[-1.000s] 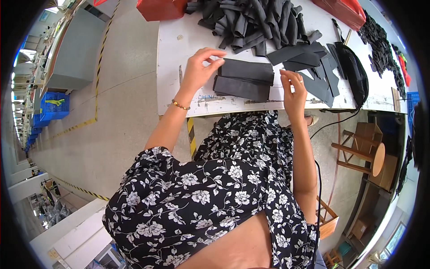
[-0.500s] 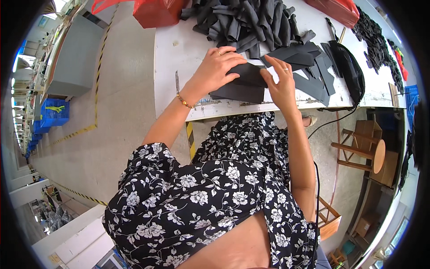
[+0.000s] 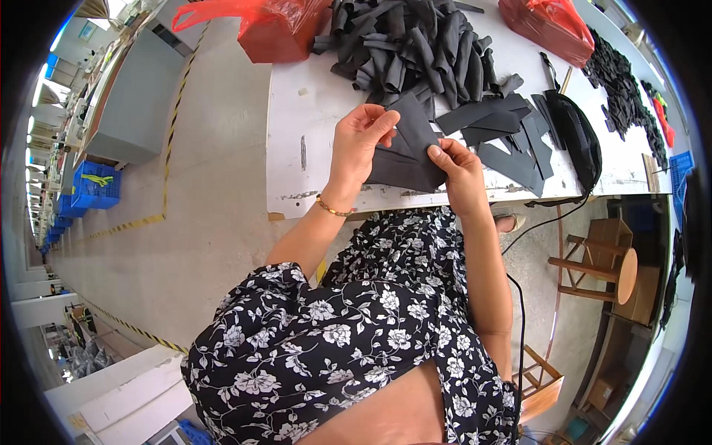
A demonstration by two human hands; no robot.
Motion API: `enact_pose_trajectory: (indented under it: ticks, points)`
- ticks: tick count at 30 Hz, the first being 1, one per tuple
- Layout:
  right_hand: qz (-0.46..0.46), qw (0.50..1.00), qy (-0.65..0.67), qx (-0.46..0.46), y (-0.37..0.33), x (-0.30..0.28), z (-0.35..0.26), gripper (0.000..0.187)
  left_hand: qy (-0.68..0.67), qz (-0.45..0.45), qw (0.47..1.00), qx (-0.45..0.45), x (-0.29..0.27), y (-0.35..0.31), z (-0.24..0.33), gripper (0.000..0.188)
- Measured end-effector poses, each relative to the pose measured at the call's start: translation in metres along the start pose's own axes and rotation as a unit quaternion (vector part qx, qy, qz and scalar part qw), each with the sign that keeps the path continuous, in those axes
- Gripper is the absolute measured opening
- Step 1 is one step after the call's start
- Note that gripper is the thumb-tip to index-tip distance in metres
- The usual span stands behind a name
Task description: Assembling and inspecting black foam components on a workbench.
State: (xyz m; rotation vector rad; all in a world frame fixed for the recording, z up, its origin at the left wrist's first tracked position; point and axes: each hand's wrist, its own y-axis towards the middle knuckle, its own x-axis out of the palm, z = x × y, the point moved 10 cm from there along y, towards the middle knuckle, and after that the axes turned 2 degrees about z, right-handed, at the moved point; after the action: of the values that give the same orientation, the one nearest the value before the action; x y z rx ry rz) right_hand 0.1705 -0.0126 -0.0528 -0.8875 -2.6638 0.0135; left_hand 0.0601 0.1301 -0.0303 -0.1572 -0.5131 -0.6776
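Note:
Both my hands hold a dark grey fabric piece lifted just above the front edge of the white table. My left hand pinches its upper left edge with thumb and fingers. Gripping its right side is my right hand. A big heap of the same dark fabric pieces lies farther back on the table. Several flat pieces lie spread to the right of my hands.
Red plastic bags sit at the back left and back right of the table. A black pouch with a cable lies at the right. Small black bits are piled far right. A wooden stool stands below right.
My hands have lifted the fabric piece off the table and brought it together between them; a second ago it lay flat under my fingers.

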Motion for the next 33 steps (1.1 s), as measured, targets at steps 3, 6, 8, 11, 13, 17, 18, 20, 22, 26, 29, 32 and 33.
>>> enact_pose_trajectory:
  ticks: [3,6,8,11,13,17,18,20,22,26,29,32,33]
  points:
    - [0.009,1.000,-0.009,0.012,-0.005,0.000,0.003,0.020,0.001,0.013,0.999,-0.031,0.000,0.001,-0.004,0.019]
    - [0.008,1.000,-0.027,0.008,-0.009,-0.002,0.001,0.022,0.035,0.014,0.999,-0.029,-0.003,0.001,0.001,0.020]
    - [-0.024,0.998,-0.040,0.052,-0.010,-0.001,0.006,0.021,0.033,-0.022,0.999,-0.035,-0.001,0.004,0.003,0.023]
    - [-0.013,0.998,0.032,0.052,-0.013,0.005,0.002,0.023,-0.017,-0.022,0.998,-0.063,0.007,0.002,-0.008,0.022]
    - [-0.001,0.994,0.097,0.047,-0.011,0.007,-0.001,0.023,-0.052,-0.020,0.995,-0.081,0.012,0.000,-0.017,0.022]
    - [0.028,0.990,0.127,0.055,-0.009,0.004,0.004,0.021,0.071,-0.049,0.987,-0.132,0.018,-0.022,-0.044,0.020]
    - [0.033,0.991,0.122,0.052,-0.008,0.004,0.006,0.021,0.124,-0.050,0.983,-0.124,0.018,-0.024,-0.042,0.020]
    - [0.037,0.991,0.117,0.048,-0.008,0.002,0.013,0.020,0.111,-0.053,0.986,-0.108,0.013,-0.022,-0.045,0.018]
    - [0.046,0.997,-0.058,0.022,-0.008,-0.003,0.014,0.021,0.065,-0.088,0.983,-0.144,0.009,-0.024,-0.055,0.019]
    - [-0.018,0.978,-0.208,-0.013,0.014,-0.008,0.005,0.021,0.062,-0.081,0.983,-0.155,-0.012,-0.030,-0.058,0.023]
    - [-0.073,0.931,-0.352,-0.061,0.034,-0.008,-0.001,0.026,0.119,0.084,0.989,-0.005,-0.053,-0.003,-0.019,0.023]
    - [-0.066,0.819,-0.536,-0.194,0.031,0.004,-0.008,0.026,0.170,0.101,0.977,0.085,-0.051,0.036,0.011,0.023]
    - [-0.018,0.775,-0.575,-0.263,0.019,0.015,-0.029,0.024,0.169,0.101,0.977,0.087,-0.050,0.051,0.016,0.023]
